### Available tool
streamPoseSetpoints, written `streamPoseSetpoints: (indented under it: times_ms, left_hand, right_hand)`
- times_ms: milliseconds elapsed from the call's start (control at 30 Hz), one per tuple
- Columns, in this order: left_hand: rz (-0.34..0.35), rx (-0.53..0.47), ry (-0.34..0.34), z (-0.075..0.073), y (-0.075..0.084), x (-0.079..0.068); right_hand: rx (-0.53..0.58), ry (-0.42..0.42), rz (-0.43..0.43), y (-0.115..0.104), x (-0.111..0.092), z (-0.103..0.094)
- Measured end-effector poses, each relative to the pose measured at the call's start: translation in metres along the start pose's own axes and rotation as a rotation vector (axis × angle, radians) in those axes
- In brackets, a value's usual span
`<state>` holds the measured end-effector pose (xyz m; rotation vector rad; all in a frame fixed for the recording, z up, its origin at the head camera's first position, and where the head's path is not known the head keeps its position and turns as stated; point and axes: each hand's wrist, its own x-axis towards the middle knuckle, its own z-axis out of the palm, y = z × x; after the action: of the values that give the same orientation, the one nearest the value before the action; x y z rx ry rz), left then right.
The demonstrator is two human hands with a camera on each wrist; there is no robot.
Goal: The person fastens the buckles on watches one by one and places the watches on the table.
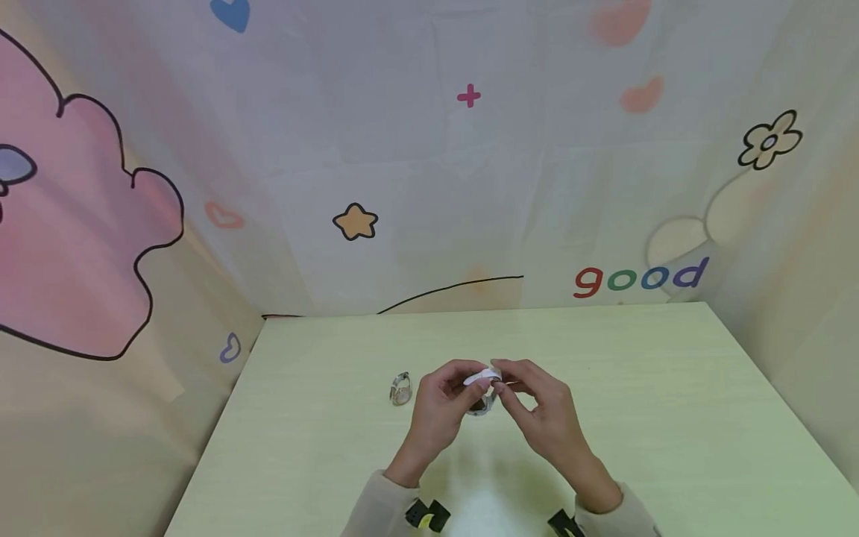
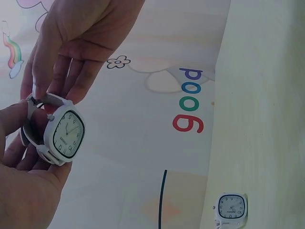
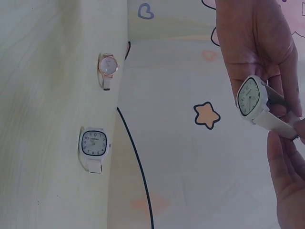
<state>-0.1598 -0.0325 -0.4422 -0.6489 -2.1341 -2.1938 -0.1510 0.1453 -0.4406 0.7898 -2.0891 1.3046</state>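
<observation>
Between my hands is a white wristwatch with a square, dark-rimmed dial, held up off the table. My left hand holds it by the strap, thumb and fingers on either side. Fingertips of my right hand pinch the other part of the strap, near the buckle end. In the right wrist view, the watch's dial is turned outward and its white band runs down to the right hand. Fingers hide parts of the band in every view.
A second white square watch lies dial up on the pale table. Beside it lies a small round watch with a rose-gold case and a light strap. A printed curtain hangs behind the table's far edge.
</observation>
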Motion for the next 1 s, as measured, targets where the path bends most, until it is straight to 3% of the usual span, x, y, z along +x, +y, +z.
streamPoseSetpoints:
  times_ms: [433, 833, 1000]
  left_hand:
    - [-0.010, 0.001, 0.004, -0.001, 0.001, 0.001]
    - [0.003, 0.059, 0.044, -0.002, 0.005, 0.004]
    - [0.018, 0.104, 0.039, -0.005, 0.006, 0.003]
  right_hand:
    - [-0.001, 0.021, -0.012, 0.001, 0.001, -0.004]
    - [0.092, 0.062, 0.083, -0.008, 0.005, -0.010]
    - [0.078, 0.008, 0.110, -0.002, 0.003, -0.009]
